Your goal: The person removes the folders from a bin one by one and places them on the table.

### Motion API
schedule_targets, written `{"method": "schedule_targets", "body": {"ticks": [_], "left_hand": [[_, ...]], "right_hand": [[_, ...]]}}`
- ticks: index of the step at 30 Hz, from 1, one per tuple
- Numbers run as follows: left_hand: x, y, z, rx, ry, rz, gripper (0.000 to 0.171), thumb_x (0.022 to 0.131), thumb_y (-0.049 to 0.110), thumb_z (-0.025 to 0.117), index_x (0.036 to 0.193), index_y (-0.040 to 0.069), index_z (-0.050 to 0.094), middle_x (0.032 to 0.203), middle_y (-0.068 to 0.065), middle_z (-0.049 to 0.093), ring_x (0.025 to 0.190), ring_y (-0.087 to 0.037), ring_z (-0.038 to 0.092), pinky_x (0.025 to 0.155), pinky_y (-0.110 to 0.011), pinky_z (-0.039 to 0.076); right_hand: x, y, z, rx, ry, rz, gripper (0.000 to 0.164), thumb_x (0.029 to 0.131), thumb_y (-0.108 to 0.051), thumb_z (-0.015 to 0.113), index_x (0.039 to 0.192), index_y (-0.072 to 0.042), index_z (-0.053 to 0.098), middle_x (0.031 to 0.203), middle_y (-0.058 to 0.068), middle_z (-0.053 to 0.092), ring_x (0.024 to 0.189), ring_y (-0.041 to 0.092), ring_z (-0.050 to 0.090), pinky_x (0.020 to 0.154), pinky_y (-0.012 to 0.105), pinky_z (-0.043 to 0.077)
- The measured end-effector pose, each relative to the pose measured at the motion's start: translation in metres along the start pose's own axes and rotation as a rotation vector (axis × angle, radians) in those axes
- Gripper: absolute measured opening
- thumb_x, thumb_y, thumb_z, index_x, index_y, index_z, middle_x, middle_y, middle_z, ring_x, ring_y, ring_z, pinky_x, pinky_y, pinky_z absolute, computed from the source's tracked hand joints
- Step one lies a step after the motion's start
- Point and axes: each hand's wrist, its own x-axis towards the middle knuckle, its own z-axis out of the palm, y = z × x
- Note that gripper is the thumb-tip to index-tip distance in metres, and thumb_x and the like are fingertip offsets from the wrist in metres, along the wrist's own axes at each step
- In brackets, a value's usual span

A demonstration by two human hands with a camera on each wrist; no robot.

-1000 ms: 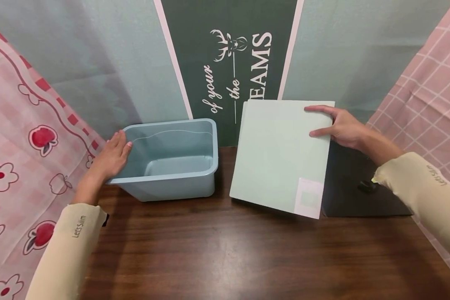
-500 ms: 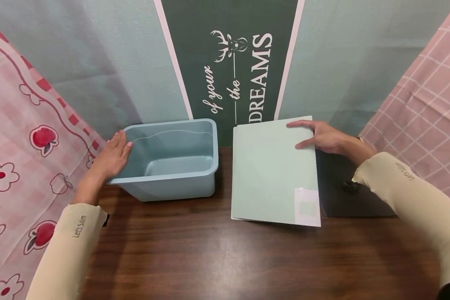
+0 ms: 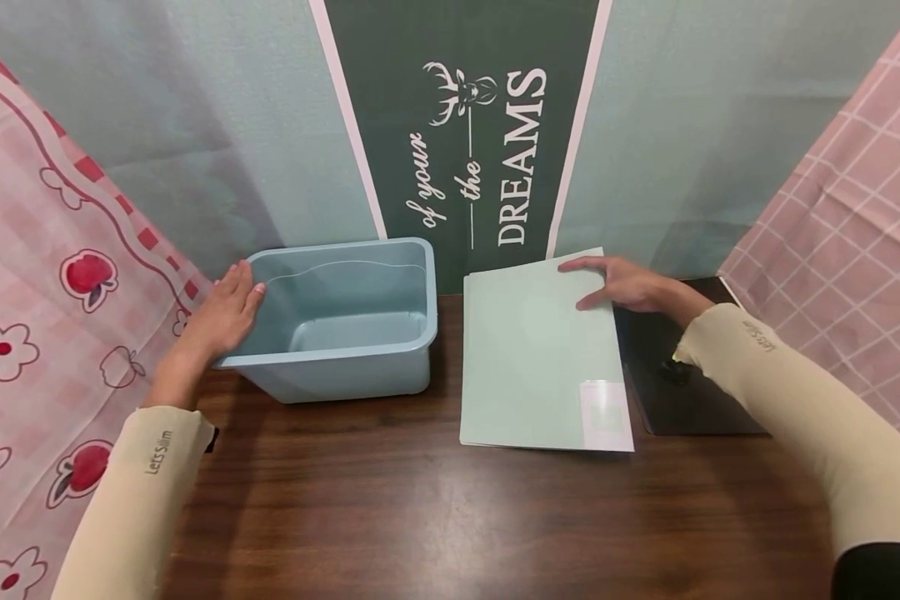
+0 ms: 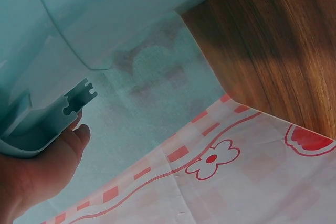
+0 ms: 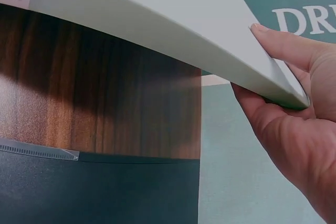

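Note:
A pale green file folder [image 3: 536, 350] with a pale label near its lower right corner is held by my right hand [image 3: 622, 283]. In the right wrist view, the thumb [image 5: 278, 40] lies on the folder's upper face, with other fingers beneath its thick spine. My left hand [image 3: 228, 312] rests on the left end of a light blue plastic bin [image 3: 367, 375], its fingers lying along the rim. In the left wrist view, the left hand [image 4: 50, 174] touches the rim from outside, beside a notched tab. Nothing is seen inside the bin.
A flat black folder [image 3: 697, 408] lies on the brown wooden table [image 3: 420, 500], partly under the right forearm, with a small dark spot on it. Printed cloth [image 3: 37, 350] hangs at the left, pink checked cloth [image 3: 855, 217] at the right, and a lettered backdrop [image 3: 457, 167] behind.
My right hand has brought the green folder leftward and lower, nearer the bin, uncovering more of the backdrop lettering. The left hand and the bin have stayed still.

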Motion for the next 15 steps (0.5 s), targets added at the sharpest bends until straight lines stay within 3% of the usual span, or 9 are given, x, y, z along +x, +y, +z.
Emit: {"method": "schedule_targets", "body": {"ticks": [9, 11, 15], "left_hand": [[0.001, 0.002, 0.0, -0.005, 0.001, -0.002, 0.075, 0.116, 0.046, 0.017, 0.164, -0.006, -0.01, 0.172, -0.033, -0.006, 0.161, -0.048, -0.008, 0.13, -0.06, -0.004], [0.0, 0.002, 0.0, -0.006, 0.0, -0.004, 0.076, 0.116, 0.046, 0.017, 0.164, -0.006, -0.011, 0.172, -0.033, -0.007, 0.161, -0.048, -0.008, 0.13, -0.06, -0.004], [-0.001, 0.003, 0.0, -0.008, -0.001, -0.011, 0.076, 0.116, 0.046, 0.018, 0.164, -0.005, -0.011, 0.172, -0.032, -0.007, 0.161, -0.048, -0.008, 0.13, -0.06, -0.005]], "right_hand": [[0.013, 0.011, 0.004, -0.115, 0.004, -0.014, 0.075, 0.088, -0.002, 0.085, 0.155, -0.009, 0.052, 0.149, 0.022, 0.057, 0.124, 0.035, 0.063, 0.092, 0.026, 0.057], [0.016, 0.012, 0.004, -0.135, 0.003, -0.025, 0.075, 0.088, -0.003, 0.085, 0.155, -0.007, 0.053, 0.151, 0.023, 0.055, 0.127, 0.037, 0.06, 0.095, 0.029, 0.057], [0.022, 0.016, 0.005, -0.18, 0.003, -0.047, 0.073, 0.088, -0.003, 0.085, 0.154, -0.003, 0.053, 0.156, 0.026, 0.05, 0.138, 0.041, 0.05, 0.109, 0.05, 0.051]]}}
